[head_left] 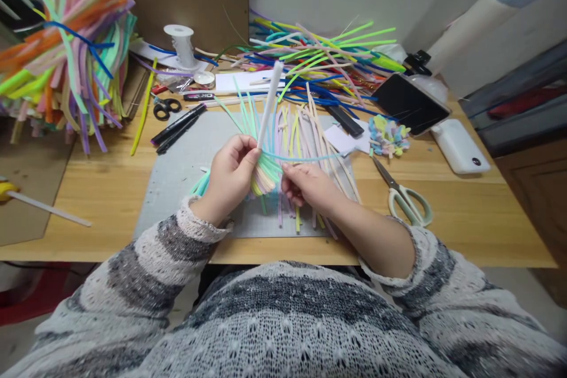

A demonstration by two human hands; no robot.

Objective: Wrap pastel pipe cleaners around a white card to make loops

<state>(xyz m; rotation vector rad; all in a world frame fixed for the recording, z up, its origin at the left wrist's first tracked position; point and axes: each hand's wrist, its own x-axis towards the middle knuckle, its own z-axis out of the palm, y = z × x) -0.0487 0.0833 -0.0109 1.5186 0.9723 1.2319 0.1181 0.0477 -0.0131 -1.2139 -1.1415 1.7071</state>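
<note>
My left hand (237,168) is closed, thumb and fingers pinching a thick white stick (269,103) that points up and away. At the stick's lower end, beside my fingers, a fan of pastel green and yellow pipe cleaner pieces (264,180) spreads out. My right hand (308,186) is closed too, its thumb and index finger together by the edge of that fan. A light blue pipe cleaner (305,159) runs from the stick over my right hand, its far end reaching right; its grip point is hidden. Underneath, loose pastel pipe cleaners (297,212) lie on a grey cutting mat (170,195).
Green-handled scissors (410,204), a pastel flower cluster (388,136), a white power bank (460,146) and a dark-screened phone (411,103) are at right. Left are black markers (179,128), small scissors (166,108) and a big pipe cleaner bundle (66,53). A spool (181,47) stands behind.
</note>
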